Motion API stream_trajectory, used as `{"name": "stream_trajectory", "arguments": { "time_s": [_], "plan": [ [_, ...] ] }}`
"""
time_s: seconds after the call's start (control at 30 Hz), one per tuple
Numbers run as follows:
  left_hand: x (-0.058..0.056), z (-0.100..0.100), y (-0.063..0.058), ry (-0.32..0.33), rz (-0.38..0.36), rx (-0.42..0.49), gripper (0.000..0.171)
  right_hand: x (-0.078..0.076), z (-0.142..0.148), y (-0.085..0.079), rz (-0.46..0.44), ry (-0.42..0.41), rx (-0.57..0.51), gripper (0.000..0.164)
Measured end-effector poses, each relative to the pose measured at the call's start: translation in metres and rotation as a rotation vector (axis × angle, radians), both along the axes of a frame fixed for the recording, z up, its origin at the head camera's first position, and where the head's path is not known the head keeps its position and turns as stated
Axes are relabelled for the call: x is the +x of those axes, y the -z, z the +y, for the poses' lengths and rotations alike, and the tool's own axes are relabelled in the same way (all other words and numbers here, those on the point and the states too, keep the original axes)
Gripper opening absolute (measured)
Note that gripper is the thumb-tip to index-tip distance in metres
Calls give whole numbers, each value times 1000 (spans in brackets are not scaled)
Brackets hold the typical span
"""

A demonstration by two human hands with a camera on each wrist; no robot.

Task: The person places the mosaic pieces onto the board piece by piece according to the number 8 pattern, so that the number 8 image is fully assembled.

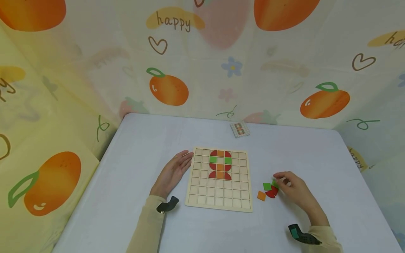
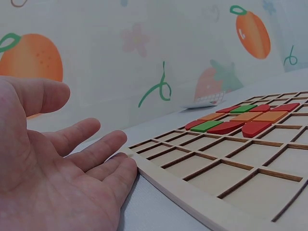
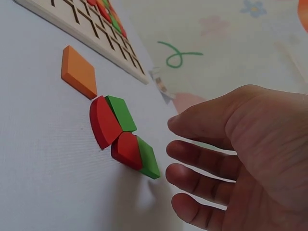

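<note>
A wooden grid board [image 1: 202,191] lies on the table, with red rounded pieces, orange squares [image 1: 220,168] and green squares [image 1: 213,160] set in its upper middle cells. My left hand [image 1: 172,174] rests beside the board's left edge, palm turned up and fingers loosely extended, fingertips right at the rim. Over the loose pieces to the right hovers my right hand [image 1: 294,188], its fingers slightly bent with nothing between them. In the right wrist view, two red rounded pieces [image 3: 103,122], two green squares [image 3: 121,114] and an orange square [image 3: 78,72] lie near its fingertips.
A small stack of patterned cards [image 1: 240,129] lies at the far side of the table, behind the board. The white tabletop [image 1: 126,158] meets a curtain printed with oranges [image 1: 169,90] at the back and sides.
</note>
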State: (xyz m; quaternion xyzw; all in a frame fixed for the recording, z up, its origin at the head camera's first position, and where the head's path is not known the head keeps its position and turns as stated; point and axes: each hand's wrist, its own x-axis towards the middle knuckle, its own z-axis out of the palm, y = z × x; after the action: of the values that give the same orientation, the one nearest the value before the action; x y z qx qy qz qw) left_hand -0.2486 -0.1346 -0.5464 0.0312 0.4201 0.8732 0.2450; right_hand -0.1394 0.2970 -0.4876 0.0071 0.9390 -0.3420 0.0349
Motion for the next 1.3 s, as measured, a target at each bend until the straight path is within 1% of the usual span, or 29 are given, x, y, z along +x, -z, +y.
{"name": "stream_trajectory", "arguments": {
  "time_s": [0.17,0.37,0.57,0.7,0.87,1.0,1.1,1.23,1.3],
  "plan": [
    [1,0,0,1,5,-9,56,2,-2,2,-44,6,0,23],
    [1,0,-2,-6,3,-28,56,4,-3,5,-44,0,44,23],
    [3,0,-3,-5,3,-38,55,3,-2,9,-37,-36,116,31],
    [3,-1,-3,-2,9,-36,55,3,-2,10,-57,-25,140,30],
    [3,-1,-4,0,13,-39,56,2,-1,11,-69,-12,119,28],
    [2,0,-4,-5,18,-31,56,2,1,11,-58,-10,96,26],
    [2,1,-3,-11,2,-20,56,3,3,12,-57,-8,75,24],
    [1,2,-4,-13,-11,-17,56,1,5,5,-54,-10,57,22],
    [0,1,-4,-11,-9,-21,57,-1,5,-1,-32,-19,51,22]
  ]
}}
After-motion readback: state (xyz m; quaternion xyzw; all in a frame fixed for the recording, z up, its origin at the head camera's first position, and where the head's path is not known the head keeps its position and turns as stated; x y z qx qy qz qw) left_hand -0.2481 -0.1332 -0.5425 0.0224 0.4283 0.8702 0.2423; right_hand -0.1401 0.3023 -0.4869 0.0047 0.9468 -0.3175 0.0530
